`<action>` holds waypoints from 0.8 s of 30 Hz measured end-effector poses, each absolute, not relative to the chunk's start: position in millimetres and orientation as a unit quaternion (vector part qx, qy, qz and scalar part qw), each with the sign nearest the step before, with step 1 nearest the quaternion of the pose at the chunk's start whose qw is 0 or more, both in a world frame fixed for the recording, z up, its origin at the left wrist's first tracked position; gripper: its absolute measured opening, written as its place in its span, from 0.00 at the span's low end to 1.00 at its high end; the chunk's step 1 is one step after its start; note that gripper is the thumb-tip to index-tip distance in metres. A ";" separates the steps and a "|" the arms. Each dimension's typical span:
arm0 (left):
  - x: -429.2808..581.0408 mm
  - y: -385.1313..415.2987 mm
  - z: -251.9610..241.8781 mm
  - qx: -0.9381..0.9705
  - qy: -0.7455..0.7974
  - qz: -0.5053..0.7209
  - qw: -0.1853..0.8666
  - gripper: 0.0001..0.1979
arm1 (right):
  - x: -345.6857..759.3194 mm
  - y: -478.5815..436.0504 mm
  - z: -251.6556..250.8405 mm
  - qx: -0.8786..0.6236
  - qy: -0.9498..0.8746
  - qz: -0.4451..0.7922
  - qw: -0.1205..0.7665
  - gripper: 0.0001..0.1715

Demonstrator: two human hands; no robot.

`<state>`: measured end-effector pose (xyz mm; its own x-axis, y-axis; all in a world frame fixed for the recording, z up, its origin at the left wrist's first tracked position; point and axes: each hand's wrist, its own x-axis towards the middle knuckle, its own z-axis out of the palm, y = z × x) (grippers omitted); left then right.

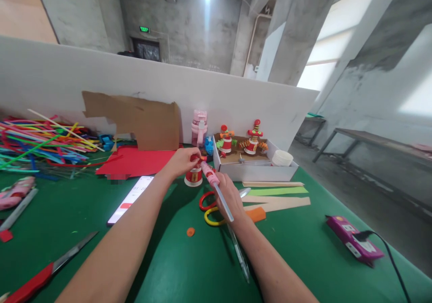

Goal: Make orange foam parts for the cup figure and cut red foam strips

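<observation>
Paper cup: red-and-white paper cup [194, 176], upright on the green bench [168, 258], right in the thick of it.
Left hand: the left hand [182, 160] is clamped over the cup's top, fingers closed on it and on a small red bit there.
Right hand: the right hand [229, 197] has its fingers wrapped round a pink glue pen [211, 175], tip up at the cup's top. Whether it touches, I cannot tell.
Progress: early going, I'd judge. This cup looks bare-sided, with only the top being worked.
Box: just right of the cup is a white box [256, 172] with two decorated figures [226, 143], which look complete.
Scissors: the scissors [209, 204] lie just in front of the cup, under the right hand.
Phone: the phone [130, 199] lies left of the cup, face up.
Red sheet: the red sheet [138, 162] is left of the cup, slightly behind it.
</observation>
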<state>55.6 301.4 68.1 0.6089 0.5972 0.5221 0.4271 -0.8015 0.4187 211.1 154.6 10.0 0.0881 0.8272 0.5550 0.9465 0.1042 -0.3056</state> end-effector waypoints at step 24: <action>58.4 299.1 66.8 0.885 0.284 0.335 0.156 0.08 | 218.0 146.8 19.9 -0.625 -0.696 -0.056 0.350 0.14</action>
<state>58.4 299.1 66.8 0.6145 0.6062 0.5049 0.3977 -0.7908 0.4653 218.0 146.8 19.9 0.0261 0.8301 0.5570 0.9080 0.2134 -0.3606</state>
